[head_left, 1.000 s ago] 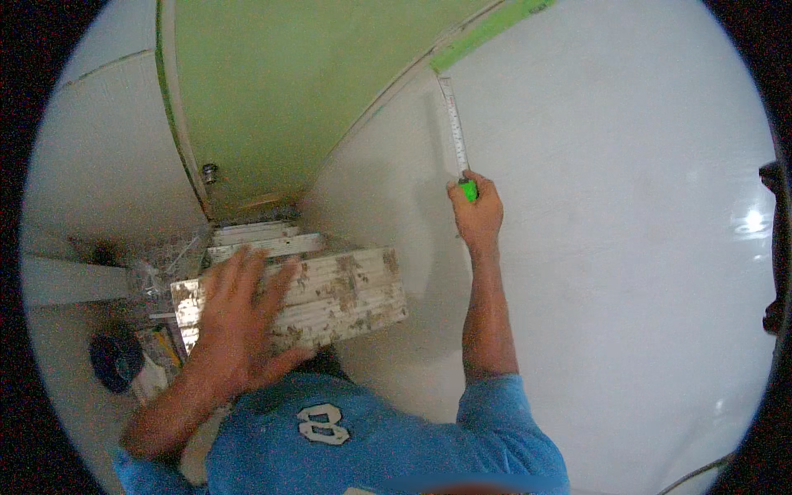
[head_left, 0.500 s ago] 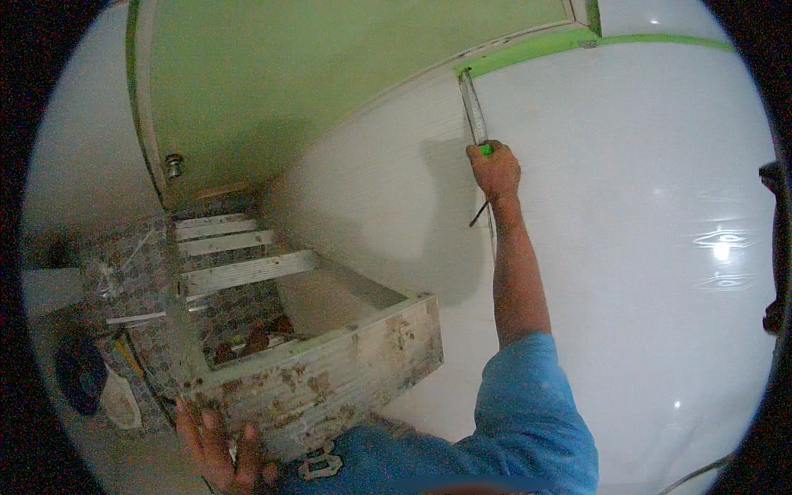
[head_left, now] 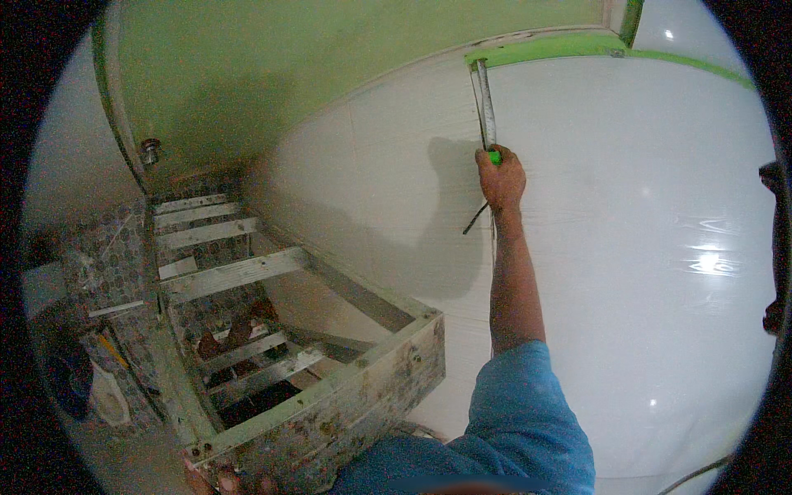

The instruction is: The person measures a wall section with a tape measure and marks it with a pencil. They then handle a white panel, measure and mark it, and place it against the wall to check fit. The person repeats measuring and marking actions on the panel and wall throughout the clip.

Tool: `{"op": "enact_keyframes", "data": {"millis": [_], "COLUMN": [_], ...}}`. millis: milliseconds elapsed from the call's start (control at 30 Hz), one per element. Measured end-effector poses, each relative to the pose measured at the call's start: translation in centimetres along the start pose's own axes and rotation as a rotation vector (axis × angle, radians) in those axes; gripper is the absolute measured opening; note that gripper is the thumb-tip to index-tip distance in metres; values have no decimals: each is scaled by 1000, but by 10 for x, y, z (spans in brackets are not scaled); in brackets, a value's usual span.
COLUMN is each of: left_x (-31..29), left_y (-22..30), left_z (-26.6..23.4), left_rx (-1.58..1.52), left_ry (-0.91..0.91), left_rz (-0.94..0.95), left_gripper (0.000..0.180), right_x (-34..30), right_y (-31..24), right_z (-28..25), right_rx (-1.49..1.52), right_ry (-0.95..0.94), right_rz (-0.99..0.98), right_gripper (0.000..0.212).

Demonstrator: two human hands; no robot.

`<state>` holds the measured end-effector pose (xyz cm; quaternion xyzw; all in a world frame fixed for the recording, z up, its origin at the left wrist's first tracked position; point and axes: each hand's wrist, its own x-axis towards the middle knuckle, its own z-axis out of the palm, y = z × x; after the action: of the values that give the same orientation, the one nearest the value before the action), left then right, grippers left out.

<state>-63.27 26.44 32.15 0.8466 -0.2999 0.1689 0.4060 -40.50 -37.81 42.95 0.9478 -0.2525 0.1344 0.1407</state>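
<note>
Closest to me, blue sleeve (head_left: 532, 396), then the left hand (head_left: 228, 481) low at the frame's bottom edge, bent fingers on the near corner of the ladder (head_left: 346, 404). Palm was out of sight, so couldn't tell if it was gripping or just resting there. Ladder was scuffed and paint-spotted, its top at waist side, rungs dropping away below. Right arm was out nearly straight. Right hand (head_left: 502, 181) was closed round the green tape (head_left: 495, 156), up against the white panel (head_left: 627, 206). Blade (head_left: 487, 107) was out, running upward from the fist beside a dark seam line, far end at the corner of the green strip (head_left: 553, 51). Thin dark stick (head_left: 475, 218) poked out below the fist; couldn't tell what it was. Step in hand, my read: taking a length down from that strip. Next move called for a steady blade, end seated at the strip, line held straight, then a reading; left hand looked better spent on balance. Farther off: green door (head_left: 330, 58), its knob (head_left: 150, 152), patterned floor (head_left: 107, 256) down past the rungs.
</note>
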Motion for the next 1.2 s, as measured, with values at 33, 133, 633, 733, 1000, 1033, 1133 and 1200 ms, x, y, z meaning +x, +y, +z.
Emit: {"op": "enact_keyframes", "data": {"millis": [33, 133, 633, 733, 1000, 1033, 1133, 1200], "left_x": [-1, -4, 20, 22, 29, 30, 31, 32], "left_y": [-4, -11, -13, -12, -10, -9, -10, -10], "left_z": [2, 0, -8, -9, -7, -7, -8, -8], "left_rx": [-23, -44, -56, -60, -64, -66, -72, -74], "left_ry": [68, -52, -23, -16, -7, -9, -8, -5], "left_rz": [31, 42, 14, 14, 5, 2, 2, 3], "left_gripper": [40, 41, 40, 40, 39, 39, 39, 39], "right_x": [0, -3, -11, -12, -10, -9, -8, -8], "right_y": [0, 2, 9, 7, -4, -5, -9, -11], "right_z": [0, 2, 8, 8, 6, 5, 4, 2], "right_rx": [11, 39, 39, 59, -71, -78, -82, -98], "right_ry": [-4, 26, 104, 117, 107, 110, 98, 79], "right_rz": [10, 14, -114, -147, -113, -109, -88, -83], "right_gripper": [57, 56, 55, 55, 55, 55, 55, 55]}}
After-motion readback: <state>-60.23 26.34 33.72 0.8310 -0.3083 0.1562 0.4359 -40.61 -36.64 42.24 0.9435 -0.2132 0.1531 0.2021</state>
